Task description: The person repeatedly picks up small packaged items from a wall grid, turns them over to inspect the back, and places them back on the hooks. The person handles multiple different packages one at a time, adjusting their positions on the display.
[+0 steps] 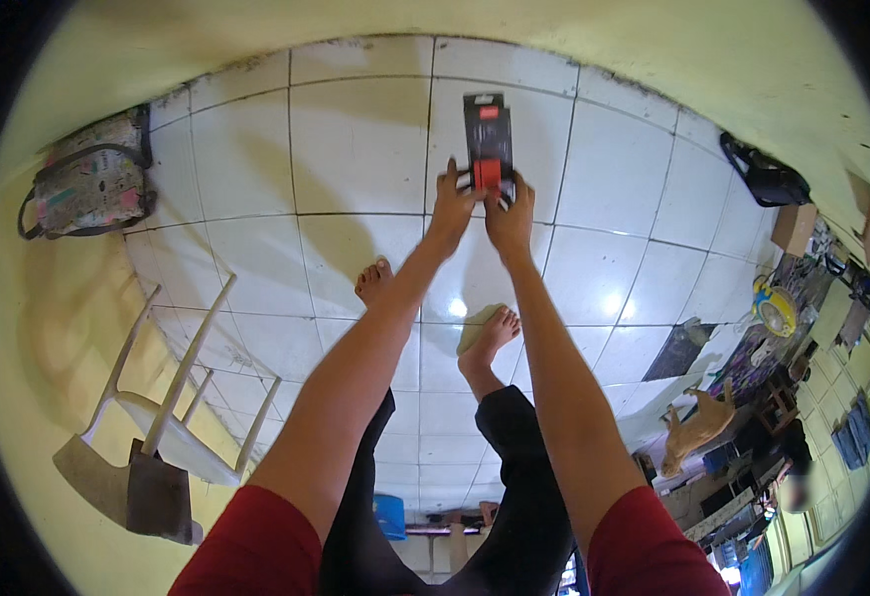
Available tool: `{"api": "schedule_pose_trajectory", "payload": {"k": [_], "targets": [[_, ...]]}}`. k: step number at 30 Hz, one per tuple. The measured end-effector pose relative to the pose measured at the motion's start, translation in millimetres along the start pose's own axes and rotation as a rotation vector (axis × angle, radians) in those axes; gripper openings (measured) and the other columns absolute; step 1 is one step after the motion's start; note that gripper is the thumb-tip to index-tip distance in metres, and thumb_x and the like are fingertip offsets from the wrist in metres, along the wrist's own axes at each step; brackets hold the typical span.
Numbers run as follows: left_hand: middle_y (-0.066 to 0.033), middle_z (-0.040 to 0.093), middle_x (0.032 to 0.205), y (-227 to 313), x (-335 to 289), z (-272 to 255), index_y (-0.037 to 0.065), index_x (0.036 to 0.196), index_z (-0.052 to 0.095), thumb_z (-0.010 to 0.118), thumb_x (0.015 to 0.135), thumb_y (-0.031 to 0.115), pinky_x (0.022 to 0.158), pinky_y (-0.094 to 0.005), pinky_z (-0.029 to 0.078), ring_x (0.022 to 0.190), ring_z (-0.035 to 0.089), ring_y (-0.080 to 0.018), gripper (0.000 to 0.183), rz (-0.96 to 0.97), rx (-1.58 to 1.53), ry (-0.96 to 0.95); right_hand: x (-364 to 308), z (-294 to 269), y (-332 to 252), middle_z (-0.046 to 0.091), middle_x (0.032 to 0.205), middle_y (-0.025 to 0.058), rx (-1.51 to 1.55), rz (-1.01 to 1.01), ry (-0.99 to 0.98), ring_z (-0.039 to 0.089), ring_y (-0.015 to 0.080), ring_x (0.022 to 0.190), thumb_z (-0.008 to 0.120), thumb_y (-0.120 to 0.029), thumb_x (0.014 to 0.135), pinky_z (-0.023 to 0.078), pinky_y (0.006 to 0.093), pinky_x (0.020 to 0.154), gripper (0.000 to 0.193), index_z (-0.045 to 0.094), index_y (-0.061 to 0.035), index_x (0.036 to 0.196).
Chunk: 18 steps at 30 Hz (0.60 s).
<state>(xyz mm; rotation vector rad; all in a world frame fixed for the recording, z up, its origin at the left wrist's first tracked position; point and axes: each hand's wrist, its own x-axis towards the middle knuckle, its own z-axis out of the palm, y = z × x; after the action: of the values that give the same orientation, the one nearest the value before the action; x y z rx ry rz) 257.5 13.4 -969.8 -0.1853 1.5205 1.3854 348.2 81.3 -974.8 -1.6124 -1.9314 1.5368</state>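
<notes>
Both my arms stretch forward over the white tiled floor, holding a slim black box with red patches and a hang tab at its far end. My left hand grips its near left corner, the fingers bent around the edge. On the near right corner, the fingers and thumb of my right hand are closed. The two thumbs nearly meet at the box's near end. Whether the box rests on the floor or is held above it, I cannot tell.
A pale chair lies tipped at the left wall, beyond it a patterned bag. To the right are a black bag, a cardboard box, a yellow round object and a tan cat. My bare feet stand below my arms.
</notes>
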Motion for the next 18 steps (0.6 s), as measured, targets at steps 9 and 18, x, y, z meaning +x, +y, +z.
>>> {"api": "schedule_pose_trajectory", "payload": {"k": [9, 18], "targets": [[-0.0188, 0.052, 0.105, 83, -215, 27, -0.004, 0.125, 0.053, 0.063, 0.097, 0.018, 0.086, -0.0394, 0.047, 0.098, 0.057, -0.0327, 0.037, 0.453, 0.430, 0.131, -158, -118, -189, 0.053, 0.115, 0.0169, 0.013, -0.027, 0.116, 0.060, 0.0314, 0.105, 0.069, -0.014, 0.093, 0.052, 0.0397, 0.088, 0.035, 0.055, 0.0008, 0.122], [-0.0151, 0.065, 0.112, 277, -457, 57, -0.002, 0.128, 0.051, 0.062, 0.100, 0.016, 0.088, -0.0353, 0.054, 0.104, 0.065, -0.0228, 0.036, 0.463, 0.345, -0.094, -308, -265, -362, 0.057, 0.103, 0.0179, -0.124, -0.441, 0.023, 0.060, 0.0336, 0.094, 0.074, -0.008, 0.085, 0.052, 0.0405, 0.076, 0.033, 0.063, -0.0011, 0.114]]}}
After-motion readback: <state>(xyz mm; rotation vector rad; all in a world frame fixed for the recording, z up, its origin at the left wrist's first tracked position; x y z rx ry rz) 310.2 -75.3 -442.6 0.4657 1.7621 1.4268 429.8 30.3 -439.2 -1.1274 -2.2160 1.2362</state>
